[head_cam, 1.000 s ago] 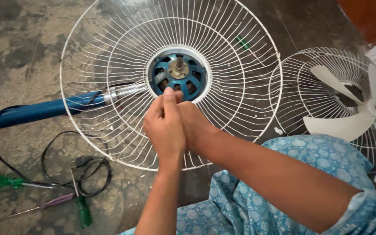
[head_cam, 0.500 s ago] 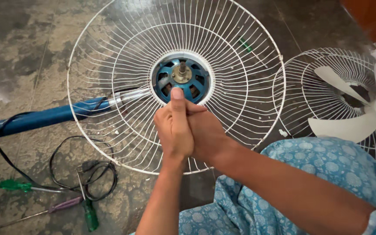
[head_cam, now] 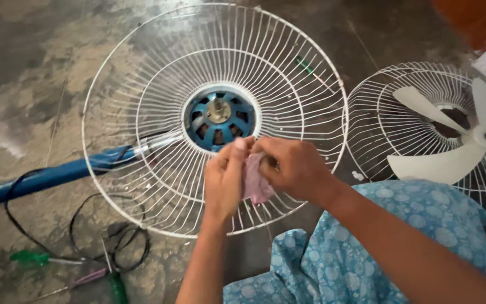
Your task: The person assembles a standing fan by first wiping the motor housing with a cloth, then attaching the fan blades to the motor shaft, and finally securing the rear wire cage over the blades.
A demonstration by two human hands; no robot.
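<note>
A white wire fan guard (head_cam: 142, 84) lies flat on the floor with a blue motor housing (head_cam: 219, 117) and its metal shaft at the centre. Just below the motor, my left hand (head_cam: 224, 180) and my right hand (head_cam: 293, 169) meet over the guard. Both pinch a small pinkish cloth (head_cam: 252, 181) that hangs between them. A blue pole (head_cam: 46, 177) runs from the motor out to the left edge.
A second wire guard (head_cam: 400, 121) with white fan blades (head_cam: 451, 160) on it lies at the right. A black cable (head_cam: 85, 225) loops at lower left beside green-handled (head_cam: 29, 258) and purple-handled (head_cam: 91, 277) screwdrivers. Blue patterned clothing (head_cam: 367, 247) fills the lower right.
My hands were clasped tight together just under the motor; now they have parted a little and dropped lower, with the pinkish cloth showing between them. The view has shifted slightly.
</note>
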